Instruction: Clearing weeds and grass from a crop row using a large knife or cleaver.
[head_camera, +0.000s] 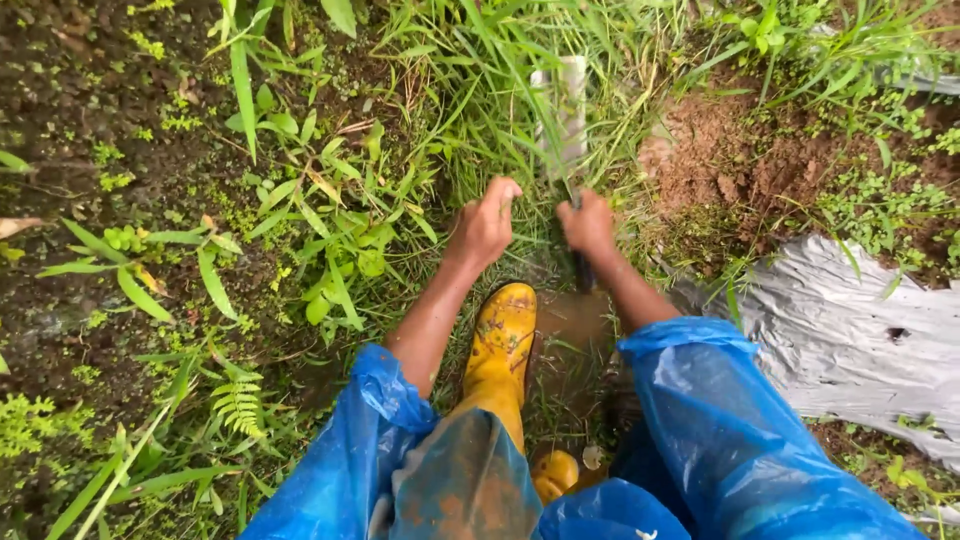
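Far left: dark wet soil (70, 120), scattered with small weeds and a fern (238, 405) low down. Next along, a patch of broad-leaved weeds (335, 235), bright green and glossy with damp.

Now the left hand (487, 222), fist closed round a bunch of the tall grass clump (510, 110) at its base. Long, thin, arching blades, fresh green, rising straight up the middle of the view, dense enough to half hide what lies behind. Blue plastic raincoat sleeve (375, 400) bunched at the forearm, and just below the hand a yellow rubber boot (503, 345), mud-smeared, planted in brown puddled ground.

Just right of it, the right hand (587, 225), curled tight on the dark handle of a blade (562, 115). Broad, pale grey metal, lying in among the grass stems, edges streaked by the blades crossing it. Both hands close together, near the foot of the clump.

Further right, a mound of reddish-brown dug earth (740, 165), crumbly and bare. Far right, a sheet of silver-grey plastic mulch (850, 340), wrinkled, lying over the ground.
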